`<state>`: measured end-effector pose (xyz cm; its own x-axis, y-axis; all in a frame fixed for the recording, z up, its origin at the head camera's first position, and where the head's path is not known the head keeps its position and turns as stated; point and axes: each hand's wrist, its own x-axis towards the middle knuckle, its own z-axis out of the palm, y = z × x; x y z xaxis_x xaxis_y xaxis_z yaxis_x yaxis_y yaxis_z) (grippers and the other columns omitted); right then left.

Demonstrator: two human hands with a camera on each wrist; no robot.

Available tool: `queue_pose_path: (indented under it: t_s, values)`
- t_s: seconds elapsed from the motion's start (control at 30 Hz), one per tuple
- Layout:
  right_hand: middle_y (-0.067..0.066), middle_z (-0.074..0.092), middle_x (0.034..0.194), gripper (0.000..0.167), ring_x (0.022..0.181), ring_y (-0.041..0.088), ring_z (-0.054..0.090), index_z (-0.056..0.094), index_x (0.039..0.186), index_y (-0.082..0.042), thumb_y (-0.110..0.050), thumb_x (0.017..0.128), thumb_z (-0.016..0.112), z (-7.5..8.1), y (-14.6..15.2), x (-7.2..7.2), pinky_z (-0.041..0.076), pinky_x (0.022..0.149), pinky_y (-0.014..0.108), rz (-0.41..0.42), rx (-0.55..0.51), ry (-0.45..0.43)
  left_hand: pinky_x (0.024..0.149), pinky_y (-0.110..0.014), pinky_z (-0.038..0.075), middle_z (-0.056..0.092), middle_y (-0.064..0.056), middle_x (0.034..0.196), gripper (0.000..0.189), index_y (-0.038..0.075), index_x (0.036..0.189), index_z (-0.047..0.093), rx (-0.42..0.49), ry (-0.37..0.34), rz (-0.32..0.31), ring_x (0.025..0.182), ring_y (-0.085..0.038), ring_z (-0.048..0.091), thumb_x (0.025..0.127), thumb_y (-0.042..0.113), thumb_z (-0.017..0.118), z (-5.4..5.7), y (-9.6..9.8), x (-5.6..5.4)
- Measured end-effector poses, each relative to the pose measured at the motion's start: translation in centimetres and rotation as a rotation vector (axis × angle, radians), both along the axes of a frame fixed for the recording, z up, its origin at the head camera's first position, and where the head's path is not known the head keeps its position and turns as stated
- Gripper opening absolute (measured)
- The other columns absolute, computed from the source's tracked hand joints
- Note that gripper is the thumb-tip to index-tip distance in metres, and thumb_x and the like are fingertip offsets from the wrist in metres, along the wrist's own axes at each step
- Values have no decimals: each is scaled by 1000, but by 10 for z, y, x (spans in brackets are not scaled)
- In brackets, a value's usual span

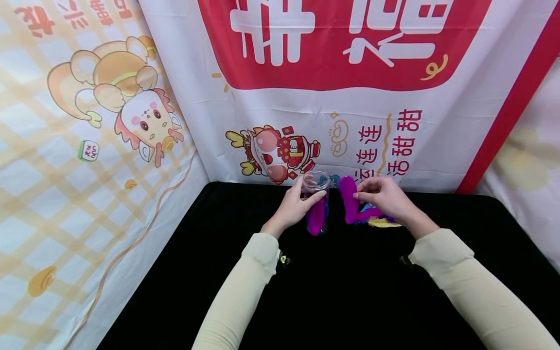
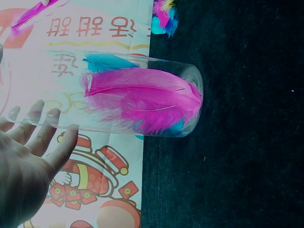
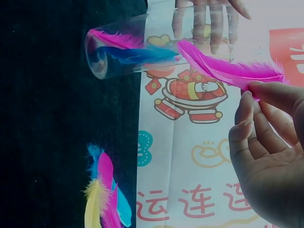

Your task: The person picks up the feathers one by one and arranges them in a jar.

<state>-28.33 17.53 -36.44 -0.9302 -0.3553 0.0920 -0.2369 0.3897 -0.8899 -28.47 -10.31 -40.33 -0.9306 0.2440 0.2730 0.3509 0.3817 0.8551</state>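
Observation:
My left hand [image 1: 296, 204] grips a clear jar [image 1: 317, 181] near its open top. Inside the jar lie a magenta feather [image 2: 142, 92] and blue feathers [image 2: 109, 61], plain to see in the left wrist view. Beside the jar, my right hand [image 1: 385, 195] pinches a magenta feather [image 3: 232, 71] between thumb and fingertips. This feather is apart from the jar in the head view. Below the right hand, a small pile of loose feathers lies on the table: a yellow feather [image 3: 96, 202], a magenta feather [image 3: 105, 168] and blue ones.
A black cloth covers the table [image 1: 350, 291]. Behind it hangs a white and red printed cloth [image 1: 183, 63] close to the far edge. A checked, cartoon-printed cloth [image 1: 26, 175] stands along the left side.

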Motion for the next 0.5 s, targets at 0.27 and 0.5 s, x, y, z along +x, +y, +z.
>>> queue_pose_path:
  t_s: [0.27, 0.5]
  values:
    - [11, 74, 97, 26, 77, 9, 64, 70, 110, 4, -17, 96, 74, 6, -2, -3, 54, 69, 27, -19, 11, 7, 104, -37, 49, 63, 0, 130, 69, 10, 152, 42, 1, 3, 5, 119, -13, 61, 98, 45, 68, 0, 0, 0]
    - [7, 74, 92, 23, 76, 11, 66, 72, 106, 2, -17, 95, 76, 13, -6, -3, 56, 67, 28, -17, -9, 42, 104, -36, 50, 63, 1, 130, 68, 13, 152, 42, 4, -1, 0, 120, -12, 61, 98, 46, 68, -2, -1, -2]
